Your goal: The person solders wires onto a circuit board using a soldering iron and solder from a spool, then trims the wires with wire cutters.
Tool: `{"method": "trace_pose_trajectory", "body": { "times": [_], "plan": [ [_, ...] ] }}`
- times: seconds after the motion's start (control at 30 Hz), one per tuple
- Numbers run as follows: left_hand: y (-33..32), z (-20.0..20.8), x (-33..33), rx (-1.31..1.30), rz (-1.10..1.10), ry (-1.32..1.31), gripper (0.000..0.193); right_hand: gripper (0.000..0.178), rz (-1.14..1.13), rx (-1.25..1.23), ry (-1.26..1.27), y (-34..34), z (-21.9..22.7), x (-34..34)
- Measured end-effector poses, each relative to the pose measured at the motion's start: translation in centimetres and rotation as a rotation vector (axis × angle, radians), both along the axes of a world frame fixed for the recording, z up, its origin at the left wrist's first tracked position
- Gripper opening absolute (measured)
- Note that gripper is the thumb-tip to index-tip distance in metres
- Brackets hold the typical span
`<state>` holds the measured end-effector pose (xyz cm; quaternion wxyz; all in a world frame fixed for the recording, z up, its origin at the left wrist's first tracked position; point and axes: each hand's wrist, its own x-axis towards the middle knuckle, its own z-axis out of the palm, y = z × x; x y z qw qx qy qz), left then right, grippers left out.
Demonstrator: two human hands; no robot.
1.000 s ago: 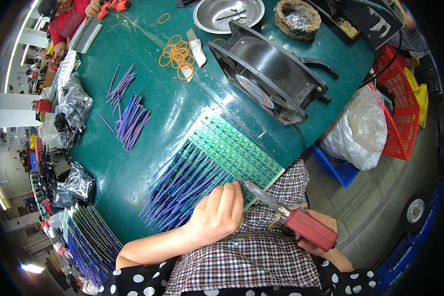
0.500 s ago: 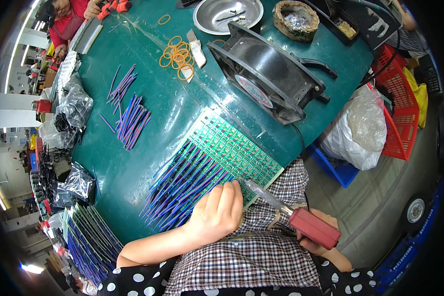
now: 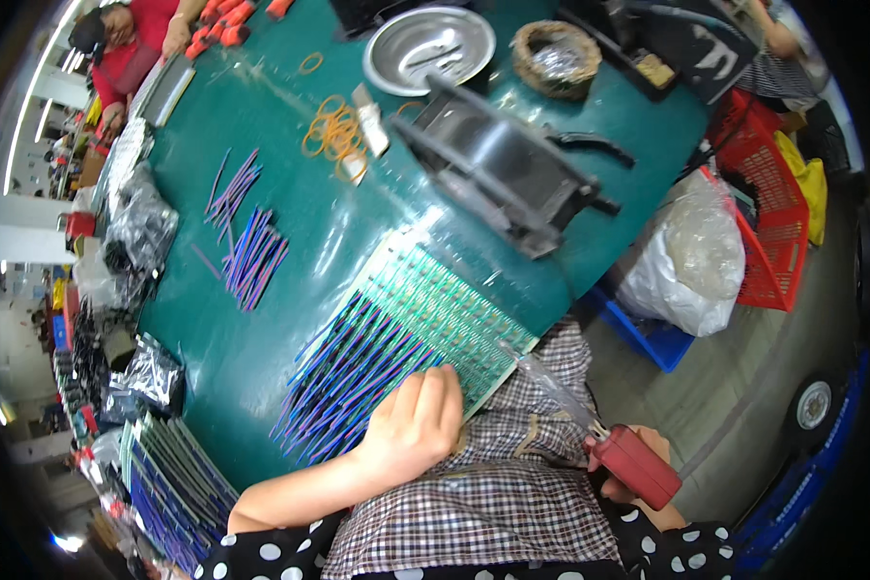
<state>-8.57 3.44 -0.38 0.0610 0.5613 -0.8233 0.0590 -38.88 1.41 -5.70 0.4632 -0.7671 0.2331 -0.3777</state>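
A green circuit board panel (image 3: 440,302) lies tilted at the table's near edge, with rows of small parts. Many blue-and-purple wires (image 3: 343,372) run from its middle out over its left side. My left hand (image 3: 414,418) rests on the panel, fingers curled and pinched at the end of a wire; the fingertips are partly hidden. My right hand (image 3: 655,445) is wrapped around a red soldering gun (image 3: 634,468). Its long shaft points up and left, the tip over the panel's right part, a little right of my left fingers.
Loose wires (image 3: 256,256) lie at the left, rubber bands (image 3: 335,130) beyond. A black fan (image 3: 493,150), metal bowl (image 3: 430,77) and round brown dish (image 3: 557,68) stand at the back. Wired panels (image 3: 179,483) are stacked lower left. Another person (image 3: 145,48) sits far left; a red crate (image 3: 773,232) stands right.
The soldering gun has moved right and down, its tip drawing away from my left fingers. My left hand has shifted slightly left and down. The whole view has shifted a little.
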Motion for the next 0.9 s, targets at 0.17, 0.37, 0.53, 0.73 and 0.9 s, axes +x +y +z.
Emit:
{"method": "trace_pose_trajectory", "body": {
  "times": [0.17,0.37,0.53,0.73,0.9],
  "plan": [
    [0.2,-0.2,0.2,0.018,0.012,-0.009,0.024,0.057,-0.375,0.253,0.345,-0.8,2.5,-1.6],
    [1.0,-0.1,-0.2,0.079,0.085,-0.005,0.036,0.040,-0.472,0.168,-0.238,-8.9,5.6,3.4],
    [0.8,0.1,-0.8,0.011,0.117,-0.041,0.032,0.038,-0.638,0.160,-0.122,-19.6,4.7,8.8],
    [0.3,1.5,0.6,0.102,0.219,0.319,0.027,0.033,-0.540,0.149,-0.360,-14.7,5.7,5.3],
    [0.0,0.5,1.5,0.080,0.210,0.363,0.021,0.053,-0.478,0.184,-0.314,-6.0,2.1,-0.2]
  ]
}}
